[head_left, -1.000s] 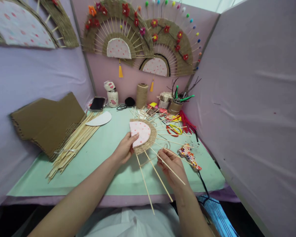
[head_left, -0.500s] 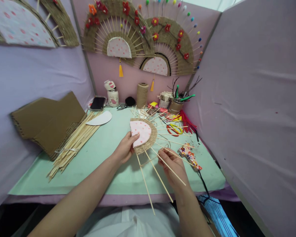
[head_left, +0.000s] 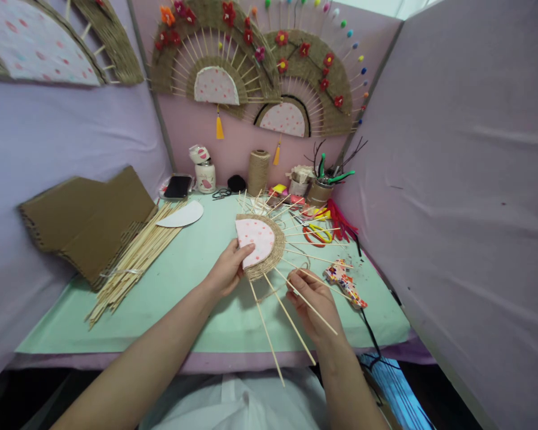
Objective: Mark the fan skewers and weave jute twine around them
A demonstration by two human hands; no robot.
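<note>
L hand [head_left: 228,267] is part closed on the fan [head_left: 256,240], thumb flat on the dotted fabric near its lower L edge, other fingers tucked under. Fan sits just beyond & to the R of L hand, held above the surface [head_left: 201,328], straight edge facing L, woven rim curving round the R side. Thin sticks [head_left: 290,320] radiate from the rim, some toward the person, others out R & away.

R hand [head_left: 311,298] is nr the rim's lower R but apart from it, in among the sticks; fingers curled, tips pinched on the twine [head_left: 275,294], which runs L across the lower sticks. So fan is up & L of R hand. One stick passes over R hand's fingers; can't tell if they touch.

Patterned glue gun [head_left: 346,285] lies just R of R hand; scissors [head_left: 317,234], w/ red & yellow handles, farther back. Twine spool [head_left: 259,172] stands upright at the back, beyond the fan. Over on the L: stick bundle [head_left: 137,263], w/ white card [head_left: 182,215] overlapping its far end & cardboard [head_left: 85,218] alongside. Finished-looking fans [head_left: 215,83] hang on the back wall.
</note>
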